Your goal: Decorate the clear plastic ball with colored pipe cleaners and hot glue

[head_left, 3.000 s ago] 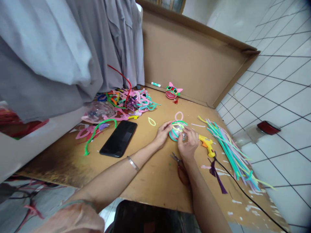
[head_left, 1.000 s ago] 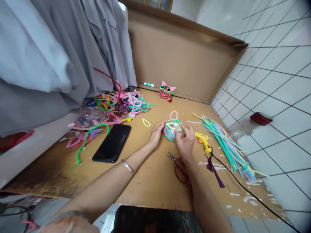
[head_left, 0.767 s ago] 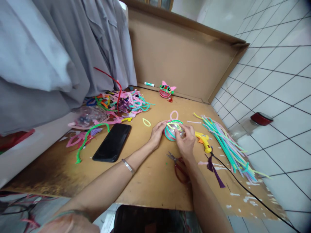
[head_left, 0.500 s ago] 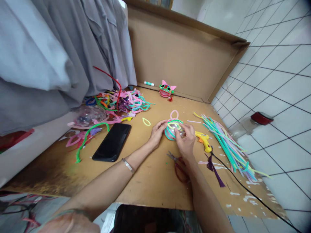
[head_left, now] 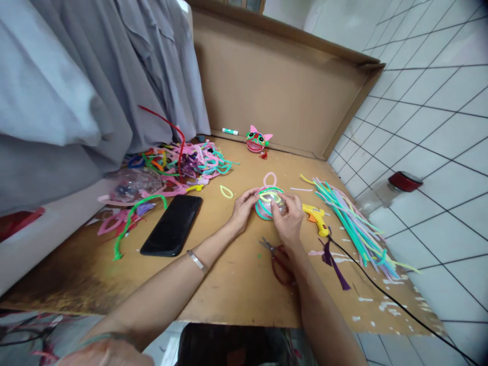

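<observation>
Between my hands is a clear plastic ball (head_left: pixel 263 209) wrapped in teal pipe cleaner, a pink strand low on its side. My left hand (head_left: pixel 244 208) grips its left side, fingers curled round. From the right, my right hand (head_left: pixel 288 216) holds the ball, thumb on its front next to a yellow pipe-cleaner loop (head_left: pixel 270 197). A pink pipe-cleaner loop (head_left: pixel 270 179) shows just beyond the ball. Scissors (head_left: pixel 280 262) with dark red handles lie below, partly under my right forearm. A second yellow loop (head_left: pixel 226 191) rests left of the ball.
A yellow glue gun (head_left: pixel 316 218) with a trailing black cord lies right, beside a pipe-cleaner bundle (head_left: pixel 346 223) and purple tassel (head_left: pixel 335 264). Left are a black phone (head_left: pixel 171 225) and a pipe-cleaner heap (head_left: pixel 190 162). A finished animal head (head_left: pixel 256 140) stands before the cardboard wall (head_left: pixel 267 76).
The whole view has shifted slightly left. Both hands keep their hold on the ball, with only a slight movement of the right fingers and thumb.
</observation>
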Available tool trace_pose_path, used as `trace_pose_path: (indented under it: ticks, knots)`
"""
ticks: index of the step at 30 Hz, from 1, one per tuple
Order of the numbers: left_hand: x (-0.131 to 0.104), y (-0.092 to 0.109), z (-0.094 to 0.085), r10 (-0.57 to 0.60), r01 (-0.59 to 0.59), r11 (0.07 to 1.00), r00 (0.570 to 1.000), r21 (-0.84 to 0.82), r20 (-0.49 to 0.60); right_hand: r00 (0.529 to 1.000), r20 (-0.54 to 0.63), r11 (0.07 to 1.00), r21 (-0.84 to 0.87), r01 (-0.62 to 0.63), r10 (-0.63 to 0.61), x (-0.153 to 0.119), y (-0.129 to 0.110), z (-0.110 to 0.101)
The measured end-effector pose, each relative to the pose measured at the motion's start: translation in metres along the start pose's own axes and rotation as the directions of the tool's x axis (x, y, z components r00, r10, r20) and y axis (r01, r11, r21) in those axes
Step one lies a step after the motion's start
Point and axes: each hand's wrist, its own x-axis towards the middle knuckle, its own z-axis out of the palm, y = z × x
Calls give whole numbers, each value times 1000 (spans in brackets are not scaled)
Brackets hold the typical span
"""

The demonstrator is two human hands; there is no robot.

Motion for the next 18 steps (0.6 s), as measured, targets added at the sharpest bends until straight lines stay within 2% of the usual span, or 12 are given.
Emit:
trace_pose_path:
  ticks: [10,18]
  knots:
    - [0,1,-1,-5,6,1000,1000,25,-11,991,64,988,95,-120,115,1,6,0]
    - [1,1,0,12,-11,999,1000,42,-28,989,81,981,140,-135,125,2,8,0]
